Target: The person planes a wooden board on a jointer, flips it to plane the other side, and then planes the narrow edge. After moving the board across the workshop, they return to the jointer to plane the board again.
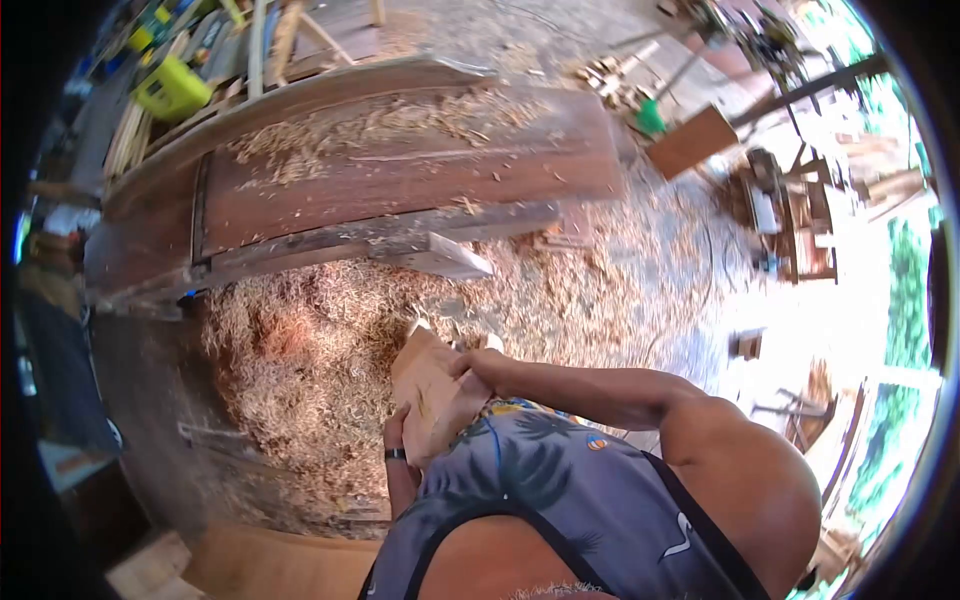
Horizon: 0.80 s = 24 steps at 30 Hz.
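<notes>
A pale wooden board [425,395] is held close against the front of my patterned tank top. My right hand [480,368] grips its right side, with the fingers curled over the edge. At the board's left edge is my left hand [397,432], a dark band around its wrist; its fingers are partly hidden by the wood. Curled wood shavings [290,370] lie thickly on the floor beyond the board.
A long reddish-brown workbench [400,180] strewn with shavings stands ahead, a wooden block [445,256] jutting from its near edge. A yellow-green case [172,90] lies among timber at upper left. Wooden stands [805,215] are at right, and a curved board [270,565] is at lower left.
</notes>
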Each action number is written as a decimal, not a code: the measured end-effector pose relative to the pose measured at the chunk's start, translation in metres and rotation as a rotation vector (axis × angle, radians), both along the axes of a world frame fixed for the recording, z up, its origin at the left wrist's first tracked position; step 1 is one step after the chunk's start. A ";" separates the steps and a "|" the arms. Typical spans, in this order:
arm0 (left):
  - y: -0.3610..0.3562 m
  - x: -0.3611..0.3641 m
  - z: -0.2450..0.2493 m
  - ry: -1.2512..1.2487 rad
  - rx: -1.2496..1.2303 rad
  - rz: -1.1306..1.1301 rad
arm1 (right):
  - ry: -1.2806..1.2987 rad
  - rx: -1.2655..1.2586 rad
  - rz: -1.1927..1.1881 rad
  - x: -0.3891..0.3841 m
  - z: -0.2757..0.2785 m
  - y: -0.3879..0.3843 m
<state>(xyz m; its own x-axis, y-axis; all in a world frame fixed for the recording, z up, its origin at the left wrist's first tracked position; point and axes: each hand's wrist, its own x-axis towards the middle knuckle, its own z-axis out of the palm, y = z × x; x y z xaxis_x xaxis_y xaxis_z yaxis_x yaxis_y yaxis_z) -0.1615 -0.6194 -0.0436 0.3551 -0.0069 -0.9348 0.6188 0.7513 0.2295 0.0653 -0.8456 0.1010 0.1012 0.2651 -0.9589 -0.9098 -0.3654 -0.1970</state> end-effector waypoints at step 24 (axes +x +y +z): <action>-0.294 0.236 0.099 -0.046 -0.306 -1.556 | -0.113 0.016 -1.902 -0.205 -0.003 -0.260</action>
<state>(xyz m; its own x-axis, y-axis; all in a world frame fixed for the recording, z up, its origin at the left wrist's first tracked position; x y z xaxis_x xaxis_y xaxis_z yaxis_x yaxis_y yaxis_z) 0.0743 -0.9134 0.0552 -0.1512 -0.5537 -0.8188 0.7923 -0.5632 0.2345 -0.1402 -1.1053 0.0979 0.2810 -0.2495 -0.9267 -0.0325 0.9626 -0.2690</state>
